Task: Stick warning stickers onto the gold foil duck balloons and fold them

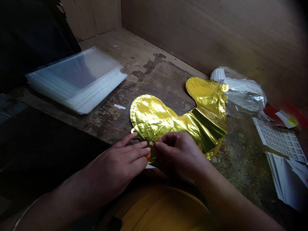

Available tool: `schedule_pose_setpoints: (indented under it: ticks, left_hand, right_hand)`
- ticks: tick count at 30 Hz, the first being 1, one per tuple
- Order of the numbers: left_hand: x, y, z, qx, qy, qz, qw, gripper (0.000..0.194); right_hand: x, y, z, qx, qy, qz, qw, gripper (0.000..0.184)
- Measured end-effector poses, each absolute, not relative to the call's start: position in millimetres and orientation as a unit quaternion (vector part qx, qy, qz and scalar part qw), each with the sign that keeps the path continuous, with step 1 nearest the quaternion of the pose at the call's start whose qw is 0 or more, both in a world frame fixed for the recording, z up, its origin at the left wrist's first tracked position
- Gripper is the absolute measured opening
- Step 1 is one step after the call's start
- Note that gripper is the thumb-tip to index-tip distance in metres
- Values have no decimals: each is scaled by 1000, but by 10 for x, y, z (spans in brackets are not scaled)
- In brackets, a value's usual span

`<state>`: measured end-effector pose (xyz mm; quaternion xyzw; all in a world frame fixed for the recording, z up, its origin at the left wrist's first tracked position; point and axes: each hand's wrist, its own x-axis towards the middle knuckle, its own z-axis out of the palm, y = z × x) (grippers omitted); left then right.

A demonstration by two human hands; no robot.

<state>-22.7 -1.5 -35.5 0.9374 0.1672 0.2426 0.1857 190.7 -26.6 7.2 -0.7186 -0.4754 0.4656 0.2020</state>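
Observation:
A flat, uninflated gold foil balloon (154, 114) lies in folds on the worn table, its near end at the table's front edge. My left hand (125, 157) rests on that end with its fingers stretched out and pressing the foil. Thumb and forefinger of my right hand (179, 150) are pinched together at the foil just right of the left fingertips. Between the two hands sits a small round pale mark (150, 143) with reddish lines. An orange spot (148, 155) shows beside the left fingers. The right hand's other fingers are curled and partly hidden.
A stack of clear plastic bags (79, 80) lies at the left, near a small white strip (119, 106). On the right are a plastic-wrapped white bundle (245, 93), a printed sticker sheet (280, 139) and white papers (286, 179). A wooden wall (204, 35) stands behind.

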Motion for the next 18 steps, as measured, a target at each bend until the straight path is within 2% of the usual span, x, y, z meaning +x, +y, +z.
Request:
schedule_pose_setpoints:
  ticks: [6, 10, 12, 13, 15, 18]
  left_hand:
    - [-201, -26, -327, 936, 174, 240, 191, 24]
    - [-185, -41, -348, 931, 182, 238, 209, 27]
    - [-179, -41, -383, 931, 185, 233, 213, 27]
    - [-178, -38, -399, 930, 185, 234, 213, 27]
    - [-179, -30, -412, 928, 184, 243, 215, 27]
    - [-201, -35, -363, 921, 187, 251, 233, 25]
  right_hand:
    - [1821, -280, 85, -746, -553, 332, 167, 17]
    - [1894, -331, 100, -754, -623, 121, 172, 16]
    - [1942, -387, 84, -720, -661, 10, 212, 4]
    - [1956, -424, 73, -681, -695, -20, 232, 9]
    - [1957, -504, 47, -578, -778, -13, 246, 18]
    - [1925, -601, 9, -499, -844, 50, 192, 32]
